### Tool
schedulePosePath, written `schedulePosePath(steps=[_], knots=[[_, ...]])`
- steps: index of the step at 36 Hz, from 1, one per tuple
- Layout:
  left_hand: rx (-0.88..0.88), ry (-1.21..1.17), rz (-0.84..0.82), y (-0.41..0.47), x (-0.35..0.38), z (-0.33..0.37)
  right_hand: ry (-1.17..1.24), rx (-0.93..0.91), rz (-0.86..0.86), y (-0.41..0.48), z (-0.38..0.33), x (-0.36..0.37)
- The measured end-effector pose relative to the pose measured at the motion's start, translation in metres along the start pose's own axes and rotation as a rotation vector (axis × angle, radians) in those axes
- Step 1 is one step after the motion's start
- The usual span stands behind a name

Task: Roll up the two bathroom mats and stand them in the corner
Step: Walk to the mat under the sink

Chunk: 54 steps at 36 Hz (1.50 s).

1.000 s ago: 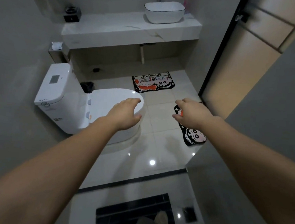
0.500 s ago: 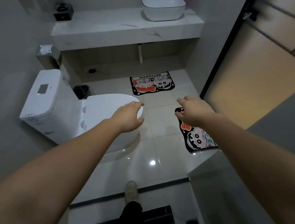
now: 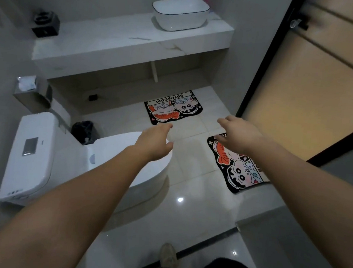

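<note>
Overhead, left hand (image 3: 154,141) and right hand (image 3: 240,132) hover empty, fingers relaxed; far mat (image 3: 173,106) reads "BATHROOM".

Both hands (image 3: 196,139) outstretched — fingers relaxed, empty

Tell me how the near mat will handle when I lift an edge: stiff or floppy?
Probably floppy: the near mat lies thin and flat, so it should roll easily. It may slide when pushed, since the tiles look glossy.
</note>
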<state>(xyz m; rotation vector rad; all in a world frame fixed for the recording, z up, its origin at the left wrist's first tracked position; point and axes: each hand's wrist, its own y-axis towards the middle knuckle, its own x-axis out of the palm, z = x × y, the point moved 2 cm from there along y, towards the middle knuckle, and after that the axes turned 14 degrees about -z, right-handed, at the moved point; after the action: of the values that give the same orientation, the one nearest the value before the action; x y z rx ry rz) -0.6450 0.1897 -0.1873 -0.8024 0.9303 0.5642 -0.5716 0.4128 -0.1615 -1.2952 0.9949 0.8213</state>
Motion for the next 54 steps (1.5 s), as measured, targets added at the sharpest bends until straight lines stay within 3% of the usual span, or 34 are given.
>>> schedulePosePath(steps=[19, 38, 54], knots=[[-0.029, -0.051, -0.011, 0.074, -0.016, -0.033, 0.061, 0.004, -0.033, 0.086, 0.023, -0.01], [-0.176, -0.14, 0.01, 0.254, -0.053, 0.019, 0.028, -0.17, -0.093, 0.264, 0.15, -0.055], [-0.213, -0.159, -0.006, 0.365, -0.083, 0.014, 0.059, -0.202, -0.135, 0.364, 0.197, -0.079]])
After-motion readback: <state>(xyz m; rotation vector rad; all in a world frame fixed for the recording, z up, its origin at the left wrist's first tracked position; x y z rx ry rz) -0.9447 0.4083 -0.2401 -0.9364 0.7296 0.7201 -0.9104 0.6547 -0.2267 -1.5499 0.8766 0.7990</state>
